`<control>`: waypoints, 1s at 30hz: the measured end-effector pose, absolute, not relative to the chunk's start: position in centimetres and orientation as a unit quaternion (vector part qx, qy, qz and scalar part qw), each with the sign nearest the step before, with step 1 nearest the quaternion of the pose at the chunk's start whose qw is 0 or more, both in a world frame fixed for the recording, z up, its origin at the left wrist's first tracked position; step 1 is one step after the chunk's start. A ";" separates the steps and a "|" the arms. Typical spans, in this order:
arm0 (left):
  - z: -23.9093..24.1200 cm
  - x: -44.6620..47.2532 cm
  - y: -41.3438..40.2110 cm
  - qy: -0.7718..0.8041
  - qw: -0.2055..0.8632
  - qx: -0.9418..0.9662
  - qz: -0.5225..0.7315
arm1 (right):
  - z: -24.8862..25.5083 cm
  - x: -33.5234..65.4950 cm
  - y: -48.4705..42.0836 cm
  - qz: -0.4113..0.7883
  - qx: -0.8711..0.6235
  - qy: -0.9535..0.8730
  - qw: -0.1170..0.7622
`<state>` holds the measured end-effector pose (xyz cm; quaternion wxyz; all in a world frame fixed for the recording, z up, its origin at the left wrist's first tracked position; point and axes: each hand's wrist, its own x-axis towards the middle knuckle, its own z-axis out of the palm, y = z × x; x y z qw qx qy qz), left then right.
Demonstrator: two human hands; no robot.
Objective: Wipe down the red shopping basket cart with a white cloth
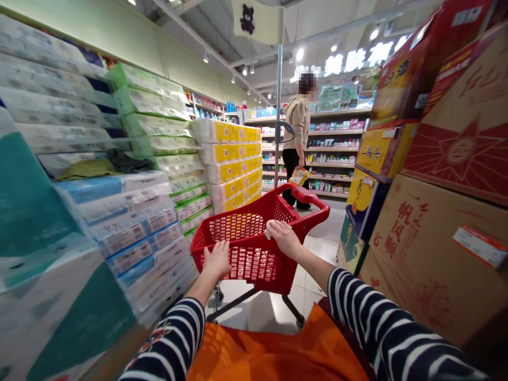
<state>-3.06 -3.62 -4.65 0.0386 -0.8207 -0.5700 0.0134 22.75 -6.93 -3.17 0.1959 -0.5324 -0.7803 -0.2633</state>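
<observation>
Left of the red shopping cart (pixel 250 241), tissue packs (pixel 138 225) rise in tall stacks, partly leaning towards it; to its right are piled liquor cartons (pixel 428 254). Both piles stand near the cart, so a careless sideways push could run it into the soft packs and bring some down. Beyond the cart, toiletry shelving (pixel 333 143) crosses the aisle, and a person in a beige hooded top (pixel 296 121) stands close past its handle; rolling it that way could bump their legs.

The cart stands crosswise, handle to the right. Its castors (pixel 300 320) look free to turn, so firm pressure on one side might make it slide or swing. A metal pole (pixel 279 79) rises behind it; I cannot tell whether the two are joined.

At the cart's near rim, the left hand (pixel 217 259) rests with fingers over the edge; whether its grip is tight I cannot tell, and a loose one would steady little. The right hand (pixel 284 239), nearer the handle, has its grip closed on a white wad of cloth or tissue (pixel 269 228) at the rim. Dragged across the basket's holes, the wad could snag or tear.
</observation>
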 end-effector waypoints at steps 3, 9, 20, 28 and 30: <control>-4.8 -2.7 -4.3 -0.560 0.050 -0.827 0.008 | -2.9 25.0 -7.6 -0.277 -0.542 -0.767 0.203; -4.6 -1.7 -5.3 -0.571 0.059 -0.819 0.015 | -2.0 29.5 -8.5 -0.298 -0.580 -0.732 0.195; -4.7 -3.3 -6.3 -0.576 0.068 -0.814 -0.012 | 0.8 32.6 -8.2 -0.271 -0.653 -0.674 0.215; -4.6 -3.9 -6.0 -0.591 0.072 -0.803 -0.011 | 0.3 30.1 -6.2 -0.215 -0.634 -0.707 0.228; -4.6 -3.7 -6.2 -0.593 0.078 -0.801 -0.005 | 0.2 30.0 -5.6 -0.202 -0.621 -0.722 0.229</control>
